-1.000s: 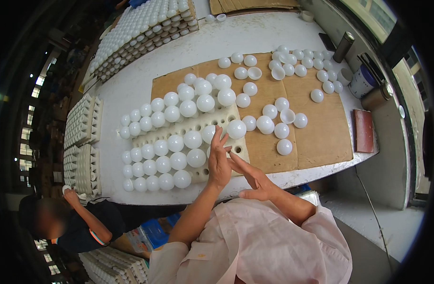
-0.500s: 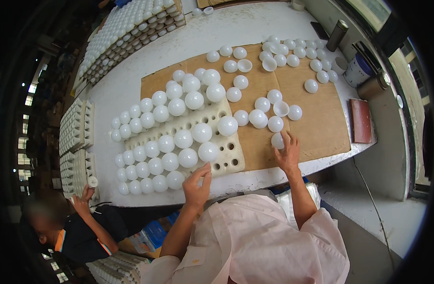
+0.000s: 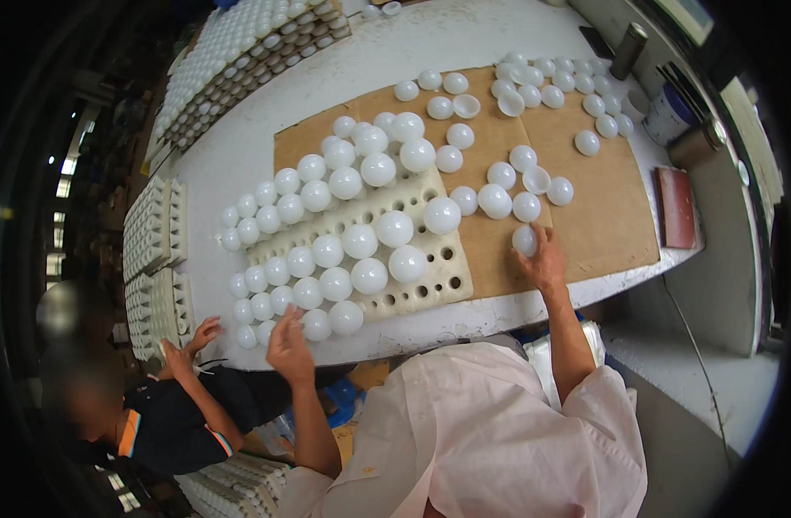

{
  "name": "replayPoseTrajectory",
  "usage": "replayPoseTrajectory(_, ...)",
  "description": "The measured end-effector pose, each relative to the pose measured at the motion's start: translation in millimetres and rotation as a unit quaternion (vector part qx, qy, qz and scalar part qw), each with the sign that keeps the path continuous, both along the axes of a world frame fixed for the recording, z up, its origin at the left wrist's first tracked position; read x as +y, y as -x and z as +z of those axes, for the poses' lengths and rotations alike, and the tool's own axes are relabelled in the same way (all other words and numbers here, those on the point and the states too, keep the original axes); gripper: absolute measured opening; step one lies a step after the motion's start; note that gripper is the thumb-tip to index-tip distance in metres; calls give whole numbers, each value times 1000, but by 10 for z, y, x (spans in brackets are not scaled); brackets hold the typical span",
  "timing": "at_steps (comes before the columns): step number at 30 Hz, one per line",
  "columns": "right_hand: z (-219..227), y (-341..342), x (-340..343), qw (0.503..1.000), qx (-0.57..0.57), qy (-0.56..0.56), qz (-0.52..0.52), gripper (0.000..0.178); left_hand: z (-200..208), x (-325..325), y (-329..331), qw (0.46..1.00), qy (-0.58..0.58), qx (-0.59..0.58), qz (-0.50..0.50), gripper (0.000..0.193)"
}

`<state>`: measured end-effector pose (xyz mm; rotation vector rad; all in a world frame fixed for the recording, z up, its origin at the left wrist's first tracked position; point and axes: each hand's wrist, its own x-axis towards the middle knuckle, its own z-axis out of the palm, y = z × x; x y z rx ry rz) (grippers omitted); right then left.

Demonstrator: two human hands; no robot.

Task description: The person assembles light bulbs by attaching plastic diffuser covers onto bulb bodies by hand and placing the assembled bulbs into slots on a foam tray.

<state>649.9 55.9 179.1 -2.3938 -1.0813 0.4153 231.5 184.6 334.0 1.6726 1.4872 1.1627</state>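
Observation:
My right hand point(image 3: 546, 261) has its fingers curled round a glossy white dome-shaped bulb cover point(image 3: 524, 240) near the cardboard's front edge. At the front of the moulded tray point(image 3: 455, 266), my left hand point(image 3: 289, 347) is raised, fingers loosely apart and slightly blurred. No cover shows in it, and it hides part of the nearest row. White covers stand in rows on the tray, such as a large one point(image 3: 369, 275) at the right part of the front rows. More covers point(image 3: 495, 201) lie loose on the cardboard sheet point(image 3: 603, 220); a few have their hollow side up.
A tall stack of filled trays point(image 3: 249, 73) stands at the back left, with other moulded trays point(image 3: 154, 224) at the left edge. A co-worker's hand point(image 3: 204, 335) is close by. Flasks point(image 3: 629, 50), a bucket point(image 3: 669, 114) and a red-brown book point(image 3: 675, 207) line the right side.
My left hand has moved left along the tray's front. My right hand's fingers have closed further round the cover. The co-worker's hands have shifted, and the whole view has moved slightly.

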Motion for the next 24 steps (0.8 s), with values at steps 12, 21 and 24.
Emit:
replayPoseTrajectory(12,-72,519,217,999,-25,-32,-33,62,-67,1060,1638,986,37,-22,162,24)
replayPoseTrajectory(21,396,1070,-2,746,503,-380,-213,60,-670,1990,3210,967,91,94,217,32)
replayPoseTrajectory(24,508,1315,-57,766,502,-364,-168,62,-899,2257,3321,954,134,206,170,40)
